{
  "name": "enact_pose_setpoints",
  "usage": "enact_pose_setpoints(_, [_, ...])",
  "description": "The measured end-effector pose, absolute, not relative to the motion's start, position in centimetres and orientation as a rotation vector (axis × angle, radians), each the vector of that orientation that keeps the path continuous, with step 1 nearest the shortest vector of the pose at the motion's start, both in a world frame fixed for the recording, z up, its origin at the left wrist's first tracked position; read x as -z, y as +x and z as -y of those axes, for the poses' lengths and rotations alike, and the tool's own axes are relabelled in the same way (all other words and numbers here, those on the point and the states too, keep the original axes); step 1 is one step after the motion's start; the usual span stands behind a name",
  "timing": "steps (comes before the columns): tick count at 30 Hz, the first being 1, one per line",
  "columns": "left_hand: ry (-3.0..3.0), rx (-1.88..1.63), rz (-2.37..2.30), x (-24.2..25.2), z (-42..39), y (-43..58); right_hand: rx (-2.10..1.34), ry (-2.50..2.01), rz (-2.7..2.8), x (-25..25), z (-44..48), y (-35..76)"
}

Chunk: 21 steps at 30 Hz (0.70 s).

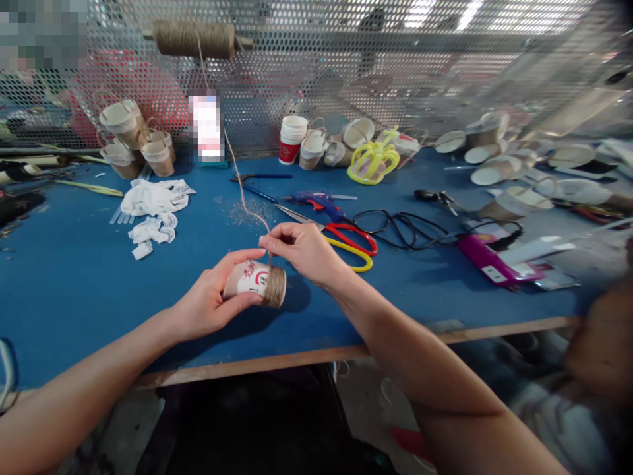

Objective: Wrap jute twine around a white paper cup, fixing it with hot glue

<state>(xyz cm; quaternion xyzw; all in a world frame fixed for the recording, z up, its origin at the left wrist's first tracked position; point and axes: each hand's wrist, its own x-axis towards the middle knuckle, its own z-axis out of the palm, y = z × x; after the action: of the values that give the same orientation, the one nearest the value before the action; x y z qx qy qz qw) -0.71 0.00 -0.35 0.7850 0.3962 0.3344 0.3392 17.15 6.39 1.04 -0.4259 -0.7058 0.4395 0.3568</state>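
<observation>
Near the table's front edge, my left hand (210,293) is closed around a printed paper cup (245,280), which lies tilted on its side. Brown twine is wound in a band (273,287) around the cup's right end. My right hand (301,249) pinches the loose twine (246,206) just above that band. From there the strand runs up and back to a large twine spool (194,38) mounted on the perforated screen. Scissors (341,242) with red and yellow handles lie just beyond my right hand. Behind them rests a blue glue gun (316,203).
Several twine-wrapped cups (129,142) stand at the back left, near a lit phone (208,132). Crumpled white paper (154,198) lies in front. Further right are stacked cups (293,138), a yellow woven basket (373,161), black cable (395,227) and a purple power strip (497,260). Another person's arm (601,349) shows at right.
</observation>
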Motion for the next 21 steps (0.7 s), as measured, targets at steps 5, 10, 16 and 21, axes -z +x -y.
enact_pose_setpoints(5, [2.083, -0.879, -1.028, 0.26, 0.1, -0.73, -1.17, -1.104, 1.836, -0.79, -6.26, 17.08])
enact_pose_setpoints(10, [2.115, -0.894, -1.024, 0.22, 0.08, -0.74, -1.206, -1.114, 1.828, -0.57, -6.2, 16.98])
enact_pose_setpoints(16, [2.122, -0.892, -1.031, 0.2, 0.1, -0.81, -1.24, -1.129, 1.83, -0.81, -6.1, 16.85])
enact_pose_setpoints(21, [2.144, -0.907, -1.017, 0.1, 0.08, -0.79, -1.271, -1.124, 1.826, -0.57, -6.18, 16.74])
